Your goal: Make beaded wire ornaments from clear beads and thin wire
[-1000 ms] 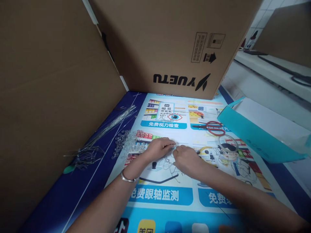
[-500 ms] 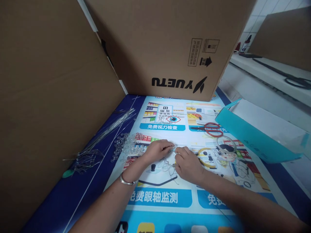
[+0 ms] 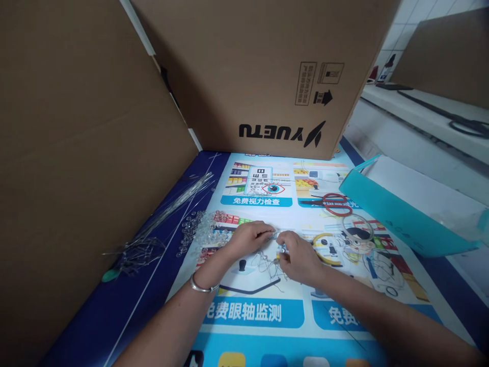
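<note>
Left hand and right hand pinch thin wire; fingertips meet, wire barely visible.

left hand, right hand, pinching thin wire

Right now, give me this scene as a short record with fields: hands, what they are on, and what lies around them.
left hand: fingertips pinched on thin wire, a bracelet on its wrist
right hand: fingertips pinched on the same wire, close to the left hand
wire: thin tangled loops on the poster between and under both hands
clear beads: loose pile left of the left hand
wire bundle: long straight pieces, far left
scissors: red handles, beyond the right hand
surface: printed poster
behind: cardboard box
right side: teal bag
</note>
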`<state>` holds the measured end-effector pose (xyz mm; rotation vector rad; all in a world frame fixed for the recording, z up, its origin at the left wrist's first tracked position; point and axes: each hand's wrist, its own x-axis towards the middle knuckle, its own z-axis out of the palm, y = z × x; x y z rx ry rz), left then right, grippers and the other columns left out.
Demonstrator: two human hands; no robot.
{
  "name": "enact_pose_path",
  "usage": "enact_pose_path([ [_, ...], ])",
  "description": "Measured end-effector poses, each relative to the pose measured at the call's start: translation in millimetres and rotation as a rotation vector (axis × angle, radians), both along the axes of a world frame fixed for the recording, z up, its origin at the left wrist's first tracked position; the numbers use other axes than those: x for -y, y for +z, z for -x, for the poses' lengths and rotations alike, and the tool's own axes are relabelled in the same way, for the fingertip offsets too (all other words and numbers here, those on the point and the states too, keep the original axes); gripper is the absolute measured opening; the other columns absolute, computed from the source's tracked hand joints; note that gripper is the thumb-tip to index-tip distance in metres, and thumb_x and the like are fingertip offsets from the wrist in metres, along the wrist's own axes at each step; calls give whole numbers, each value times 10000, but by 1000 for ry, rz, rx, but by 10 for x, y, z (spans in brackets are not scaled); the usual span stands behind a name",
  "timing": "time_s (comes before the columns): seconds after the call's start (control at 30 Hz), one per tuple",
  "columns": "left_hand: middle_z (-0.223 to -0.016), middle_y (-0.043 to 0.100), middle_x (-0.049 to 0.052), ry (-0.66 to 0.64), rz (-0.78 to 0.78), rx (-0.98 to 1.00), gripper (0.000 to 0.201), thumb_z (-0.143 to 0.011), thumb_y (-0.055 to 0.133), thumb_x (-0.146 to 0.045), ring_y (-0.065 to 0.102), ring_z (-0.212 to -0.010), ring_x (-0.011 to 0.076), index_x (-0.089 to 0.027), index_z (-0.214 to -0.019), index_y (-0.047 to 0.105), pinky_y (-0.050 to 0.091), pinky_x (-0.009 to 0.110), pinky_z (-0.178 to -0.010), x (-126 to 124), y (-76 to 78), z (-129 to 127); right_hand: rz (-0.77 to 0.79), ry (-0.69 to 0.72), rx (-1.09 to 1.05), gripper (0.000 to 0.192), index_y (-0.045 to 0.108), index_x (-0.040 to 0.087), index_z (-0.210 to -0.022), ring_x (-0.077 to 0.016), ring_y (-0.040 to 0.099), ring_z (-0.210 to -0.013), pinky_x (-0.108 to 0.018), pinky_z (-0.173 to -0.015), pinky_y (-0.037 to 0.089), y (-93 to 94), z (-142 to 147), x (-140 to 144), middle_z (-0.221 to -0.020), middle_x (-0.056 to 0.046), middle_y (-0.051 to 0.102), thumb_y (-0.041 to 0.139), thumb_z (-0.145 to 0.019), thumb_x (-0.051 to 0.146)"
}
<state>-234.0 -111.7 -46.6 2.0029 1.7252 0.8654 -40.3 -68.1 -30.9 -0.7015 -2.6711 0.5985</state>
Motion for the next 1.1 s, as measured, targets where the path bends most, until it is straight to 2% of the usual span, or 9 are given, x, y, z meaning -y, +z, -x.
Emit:
enact_pose_path([
  [0.13, -829, 661, 12, -3, 6, -1, 223, -845, 470, -278, 586, -764, 141, -249, -963, 657, 431, 228, -686, 4, 3, 1, -8, 48, -27, 386, 458, 162, -1086, -185, 479, -930, -298, -760, 401, 8, -18, -23, -1031, -74, 527, 465, -705, 104],
  [0.2, -829, 661, 13, 3, 7, -1, 224, -845, 471, -282, 585, -758, 140, -246, -964, 657, 428, 228, -686, 5, -1, -2, -40, 108, -44, 297, 524, 178, -1002, -182, 473, -933, -292, -766, 392, 22, -39, -52, -1010, -67, 533, 470, -716, 119],
  [0.27, -822, 662, 14, 10, 6, 5, 225, -843, 475, -292, 584, -752, 139, -243, -963, 659, 428, 229, -689, 6, -6, -6, -73, 126, -52, 127, 567, 176, -843, -176, 477, -885, -290, -759, 383, 32, -64, -95, -916, -61, 550, 473, -758, 171],
  [0.3, -825, 664, 14, 10, 7, 12, 224, -843, 477, -298, 585, -754, 138, -242, -961, 659, 429, 229, -692, 7, -6, -9, -91, 119, -49, 108, 570, 172, -775, -171, 479, -852, -292, -757, 378, 34, -76, -119, -858, -58, 555, 468, -785, 206],
  [0.43, -840, 667, 8, 29, 26, 70, 207, -838, 485, -316, 584, -750, 133, -227, -924, 650, 427, 221, -677, 14, 12, -22, -137, 64, 22, 262, 559, 164, -654, -152, 481, -758, -290, -746, 360, 34, -80, -205, -708, -42, 546, 436, -846, 291],
  [0.6, -719, 642, -20, 63, 66, 83, 167, -819, 502, -312, 541, -618, 107, -210, -867, 625, 404, 204, -594, 21, 24, -25, -62, -110, 83, 171, 559, 178, -869, -149, 518, -797, -257, -700, 369, 81, 32, -237, -811, -30, 581, 492, -827, 330],
  [0.73, -753, 644, -11, 52, 77, 76, 146, -804, 495, -254, 549, -658, 115, -208, -868, 618, 415, 210, -620, 21, 21, -14, 15, -106, 43, 228, 528, 206, -1019, -145, 533, -881, -250, -727, 382, 118, 170, -258, -960, -34, 585, 503, -829, 329],
  [0.9, -751, 635, -7, 27, 101, 91, 140, -772, 503, -226, 546, -672, 122, -203, -862, 608, 424, 218, -632, 36, 78, 5, 74, -54, -23, 140, 552, 197, -941, -131, 539, -846, -244, -724, 382, 80, 306, -313, -906, -22, 601, 472, -849, 268],
  [1.1, -703, 593, -18, -70, 199, 118, 162, -738, 515, -187, 524, -630, 113, -195, -886, 580, 403, 207, -578, 73, 206, 23, 104, -36, -54, 123, 557, 199, -911, -124, 540, -830, -234, -717, 378, 25, 312, -356, -889, -14, 606, 456, -853, 239],
])
